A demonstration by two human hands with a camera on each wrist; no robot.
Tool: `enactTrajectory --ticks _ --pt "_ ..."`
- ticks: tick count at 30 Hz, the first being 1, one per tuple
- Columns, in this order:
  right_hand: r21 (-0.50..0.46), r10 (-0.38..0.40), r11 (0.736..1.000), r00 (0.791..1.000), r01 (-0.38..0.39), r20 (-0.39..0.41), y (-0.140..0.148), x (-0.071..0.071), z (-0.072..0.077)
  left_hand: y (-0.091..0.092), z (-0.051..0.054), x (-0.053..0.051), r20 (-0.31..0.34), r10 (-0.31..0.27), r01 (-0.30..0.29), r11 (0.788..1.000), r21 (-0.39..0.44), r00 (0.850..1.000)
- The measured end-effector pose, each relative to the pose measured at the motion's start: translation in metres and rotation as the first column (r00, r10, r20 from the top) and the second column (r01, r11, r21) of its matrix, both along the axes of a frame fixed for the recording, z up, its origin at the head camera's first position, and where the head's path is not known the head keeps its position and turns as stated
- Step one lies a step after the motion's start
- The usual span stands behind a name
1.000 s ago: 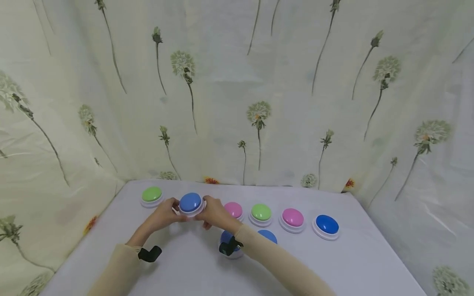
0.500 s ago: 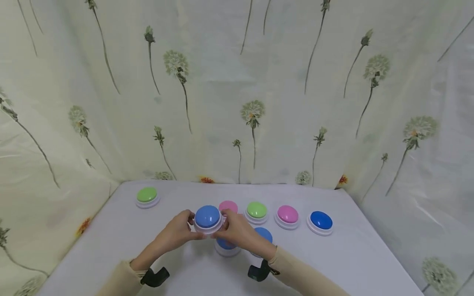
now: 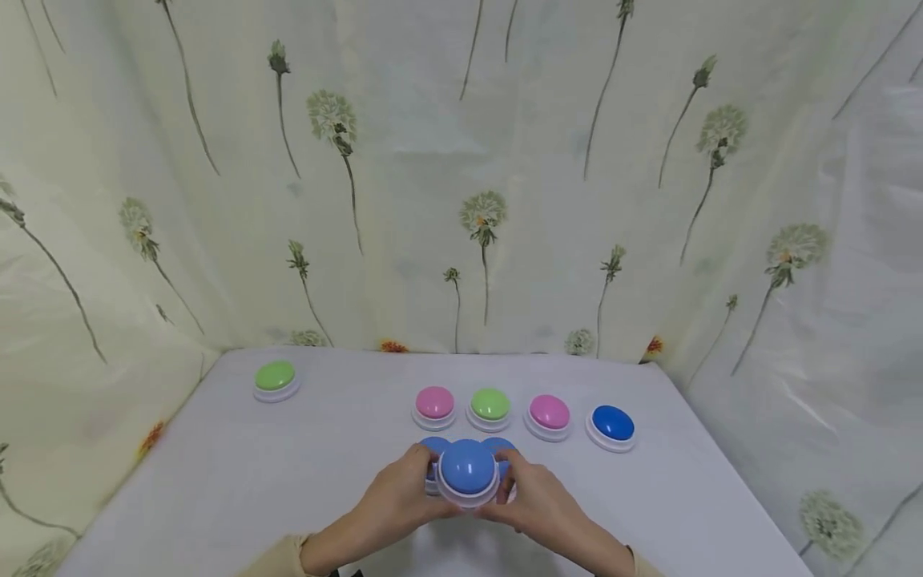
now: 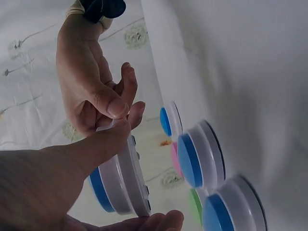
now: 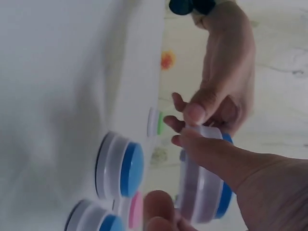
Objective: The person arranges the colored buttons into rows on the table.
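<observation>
A light-blue dome push button with a white round base (image 3: 467, 467) is held up off the table between both hands. My left hand (image 3: 397, 498) grips its left side, and my right hand (image 3: 546, 503) grips the right. In the left wrist view the left thumb presses along the near side of the white base (image 4: 122, 178), its underside facing the table. The right wrist view shows the right thumb lying on the same base (image 5: 195, 190). Behind it on the table stand two more light-blue buttons (image 3: 434, 443) (image 3: 499, 443), partly hidden by the held one and the hands.
Farther back on the white table (image 3: 324, 449) stand a pink button (image 3: 435, 402), a green button (image 3: 490, 405), another pink button (image 3: 550, 412) and a dark-blue button (image 3: 613, 422). A green button (image 3: 275, 376) sits alone at the back left. A dandelion-print curtain (image 3: 404, 200) surrounds the table.
Both hands have carried the blue button from the back left toward the right and nearer to me, now in front of the two other light-blue buttons. The view has shifted slightly.
</observation>
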State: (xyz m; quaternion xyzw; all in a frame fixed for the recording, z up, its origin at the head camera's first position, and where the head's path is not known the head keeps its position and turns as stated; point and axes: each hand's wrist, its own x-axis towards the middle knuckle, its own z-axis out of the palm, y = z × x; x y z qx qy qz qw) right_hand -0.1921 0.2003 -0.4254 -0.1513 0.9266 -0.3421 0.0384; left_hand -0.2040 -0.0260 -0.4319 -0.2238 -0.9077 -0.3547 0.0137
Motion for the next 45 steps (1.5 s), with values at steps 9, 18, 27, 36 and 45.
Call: enactTrajectory --ticks 9,18,27,36,45 --pt "0.121 -0.133 0.985 0.986 0.120 0.099 0.045 0.018 0.007 0.057 -0.005 0.009 -0.092 -0.062 0.052 0.993 -0.108 0.994" --pt "0.289 -0.288 0.936 0.910 0.201 0.299 0.073 0.026 -0.006 0.108 -0.028 0.016 0.053 -0.086 0.096 0.968 -0.233 0.995" --pt "0.306 -0.274 0.935 0.915 0.181 0.295 0.098 0.015 -0.026 0.133 -0.049 0.005 -0.072 -0.153 0.128 0.954 -0.270 0.986" --pt "0.291 -0.293 0.934 0.911 0.207 0.290 0.115 0.003 -0.038 0.149 -0.062 -0.006 -0.115 -0.169 0.133 0.955 -0.266 0.979" --pt "0.271 -0.312 0.929 0.929 0.253 0.201 0.126 -0.006 -0.042 0.148 -0.066 -0.013 -0.152 -0.183 0.140 0.955 -0.260 0.971"
